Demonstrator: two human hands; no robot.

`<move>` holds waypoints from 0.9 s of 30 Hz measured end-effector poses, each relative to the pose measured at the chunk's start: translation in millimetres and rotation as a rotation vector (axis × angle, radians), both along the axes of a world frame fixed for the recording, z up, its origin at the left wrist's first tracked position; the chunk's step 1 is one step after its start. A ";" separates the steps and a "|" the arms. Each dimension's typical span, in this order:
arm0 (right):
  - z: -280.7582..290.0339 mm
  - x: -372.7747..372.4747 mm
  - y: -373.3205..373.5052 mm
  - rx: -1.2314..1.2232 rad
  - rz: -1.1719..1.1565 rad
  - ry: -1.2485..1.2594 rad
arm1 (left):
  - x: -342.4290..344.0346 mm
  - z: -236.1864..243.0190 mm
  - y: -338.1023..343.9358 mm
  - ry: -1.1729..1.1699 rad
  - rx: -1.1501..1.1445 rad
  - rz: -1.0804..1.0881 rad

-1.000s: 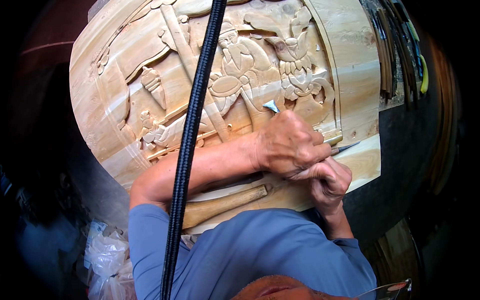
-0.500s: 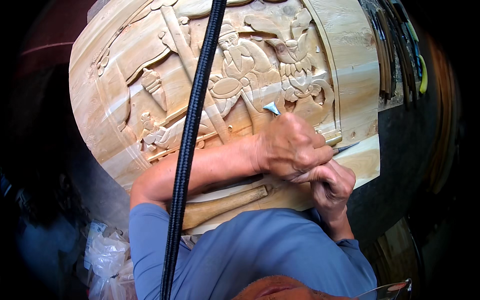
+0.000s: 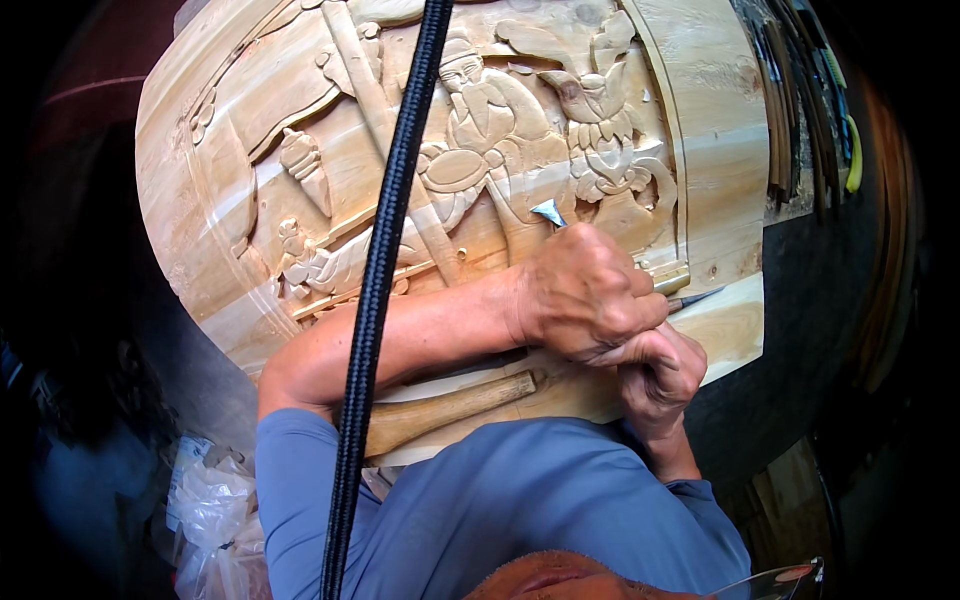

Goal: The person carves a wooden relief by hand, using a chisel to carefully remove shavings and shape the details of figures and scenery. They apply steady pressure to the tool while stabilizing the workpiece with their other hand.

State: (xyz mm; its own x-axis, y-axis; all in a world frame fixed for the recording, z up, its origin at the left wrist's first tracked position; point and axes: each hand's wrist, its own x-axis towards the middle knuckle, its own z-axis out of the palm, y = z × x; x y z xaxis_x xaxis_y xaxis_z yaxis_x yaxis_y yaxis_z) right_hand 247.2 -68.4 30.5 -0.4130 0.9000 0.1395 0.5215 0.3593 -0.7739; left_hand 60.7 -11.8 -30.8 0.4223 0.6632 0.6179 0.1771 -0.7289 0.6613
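Note:
A large pale wooden panel [image 3: 715, 130] lies before me, carved in relief with a robed, bearded figure [image 3: 505, 115], foliage and poles. My left hand [image 3: 590, 295] reaches across from the left, its fingers closed round a chisel. The chisel's bright, flared blade [image 3: 548, 212] sticks out beyond the knuckles, close to the carving below the figure. Against the left hand, nearer my body, my right hand [image 3: 660, 375] is also closed, apparently on the chisel's handle end, which the fingers hide. A dark pointed tool tip [image 3: 697, 298] shows just right of the hands.
A wooden tool handle [image 3: 450, 410] lies along the panel's near edge, beside my body. Several long carving tools [image 3: 790, 110] are laid out at the far right. A black braided cable [image 3: 385, 230] hangs across the view. A clear plastic bag [image 3: 215, 520] stands at lower left.
The view has shifted slightly over the panel. Both hands keep their grip, and the right hand sits slightly further left in the view.

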 end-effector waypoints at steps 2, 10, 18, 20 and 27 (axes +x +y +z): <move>-1.4 -2.2 -0.2 0.003 -0.010 0.011 | -0.2 0.0 -0.4 0.007 -0.003 0.005; -7.3 0.8 -10.7 -0.064 -0.076 0.026 | 1.0 -1.1 -0.8 0.024 -0.003 0.024; -9.5 -6.4 -13.1 -0.055 -0.122 0.034 | -0.9 1.2 0.7 0.047 -0.004 0.052; -8.9 -11.4 -11.0 -0.023 -0.132 0.053 | -0.5 4.2 4.7 0.019 -0.013 0.078; 15.1 -3.5 8.0 -0.081 0.000 -0.037 | -1.1 1.1 6.7 -0.035 0.033 0.016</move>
State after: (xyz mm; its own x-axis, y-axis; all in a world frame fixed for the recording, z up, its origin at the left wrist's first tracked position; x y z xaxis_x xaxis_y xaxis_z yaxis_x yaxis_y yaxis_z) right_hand 243.7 -60.4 45.6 -0.4166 0.9077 0.0509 0.5500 0.2962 -0.7808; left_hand 59.5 -5.1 -29.7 0.3895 0.6489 0.6536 0.1665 -0.7476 0.6429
